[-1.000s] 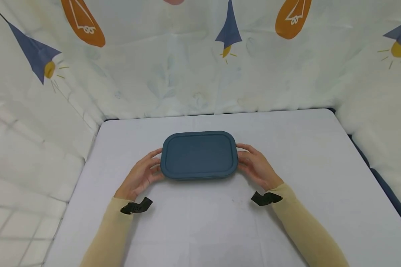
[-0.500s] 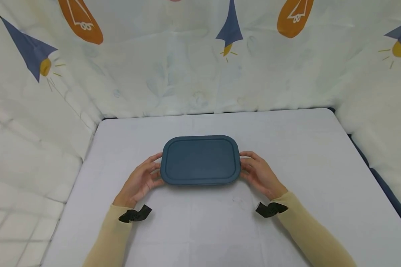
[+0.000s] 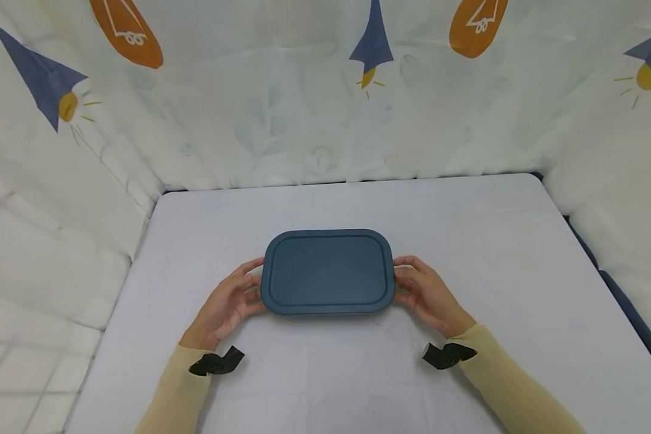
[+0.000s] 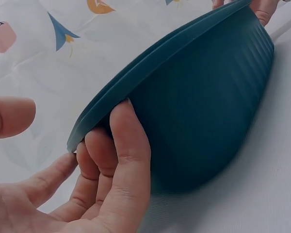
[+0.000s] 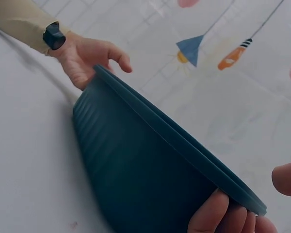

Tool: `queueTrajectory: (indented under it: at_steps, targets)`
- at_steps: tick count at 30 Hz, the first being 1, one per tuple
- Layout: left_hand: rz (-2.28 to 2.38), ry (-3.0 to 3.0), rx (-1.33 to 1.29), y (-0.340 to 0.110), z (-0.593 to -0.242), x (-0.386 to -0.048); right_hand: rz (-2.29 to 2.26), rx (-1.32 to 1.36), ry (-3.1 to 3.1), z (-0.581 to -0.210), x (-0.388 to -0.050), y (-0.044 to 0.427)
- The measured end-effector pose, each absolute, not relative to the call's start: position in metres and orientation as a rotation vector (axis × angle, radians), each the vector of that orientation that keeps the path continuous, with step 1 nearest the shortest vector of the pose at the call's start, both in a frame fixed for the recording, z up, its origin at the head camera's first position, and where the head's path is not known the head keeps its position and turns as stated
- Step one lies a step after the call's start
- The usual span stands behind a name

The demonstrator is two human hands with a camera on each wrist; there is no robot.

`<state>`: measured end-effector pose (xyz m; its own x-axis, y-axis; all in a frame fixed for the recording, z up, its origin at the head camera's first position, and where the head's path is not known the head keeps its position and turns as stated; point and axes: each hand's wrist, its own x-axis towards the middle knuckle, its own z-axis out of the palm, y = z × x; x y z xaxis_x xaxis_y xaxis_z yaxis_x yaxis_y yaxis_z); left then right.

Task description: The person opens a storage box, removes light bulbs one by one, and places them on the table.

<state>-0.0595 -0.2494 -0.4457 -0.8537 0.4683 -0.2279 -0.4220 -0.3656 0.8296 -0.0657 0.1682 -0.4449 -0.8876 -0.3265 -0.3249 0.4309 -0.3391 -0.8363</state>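
A dark blue rounded rectangular box with a flat lid point(image 3: 328, 271) lies level between both hands in the head view. My left hand point(image 3: 222, 310) holds its left end; in the left wrist view the fingers point(image 4: 130, 150) curl beneath the rim of the box point(image 4: 199, 107), the thumb off it. The right hand point(image 3: 433, 300) holds the opposite end, and in the right wrist view its fingertips point(image 5: 211, 211) hook under the rim of the box point(image 5: 136, 160), thumb raised clear. Ridges run along one side wall. The contents are hidden by the lid.
A white-covered table point(image 3: 325, 386) spreads beneath the box and arms. White curtains point(image 3: 304, 120) with printed lamps and bulbs stand behind it and at both sides. A dark band point(image 3: 635, 325) shows along the right edge.
The box has moved toward the person, held at both ends, and looks slightly larger in the head view. Both hands have moved with it, the right one also slightly outward.
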Motion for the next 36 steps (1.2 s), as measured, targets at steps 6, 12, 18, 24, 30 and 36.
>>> queueTrajectory:
  at_steps: [6,12,18,24,30,36]
  targets:
    - [2.147,1.497,-0.008,-0.247,-0.442,-0.062,-2.220,0.085,1.491,-0.446,-0.067,0.169]
    - [2.103,1.603,-0.045,-0.246,-0.438,-0.062,-2.222,0.043,1.497,-0.445,-0.072,0.169]
    - [2.100,1.617,-0.032,-0.245,-0.439,-0.057,-2.210,0.053,1.518,-0.447,-0.074,0.169]
    - [2.093,1.614,-0.025,-0.246,-0.441,-0.052,-2.185,0.059,1.531,-0.450,-0.069,0.171]
    - [2.019,1.690,0.012,-0.250,-0.442,-0.056,-2.155,0.041,1.563,-0.452,-0.068,0.172]
    - [1.931,1.848,-0.045,-0.257,-0.438,-0.079,-2.104,0.129,1.660,-0.448,-0.081,0.174]
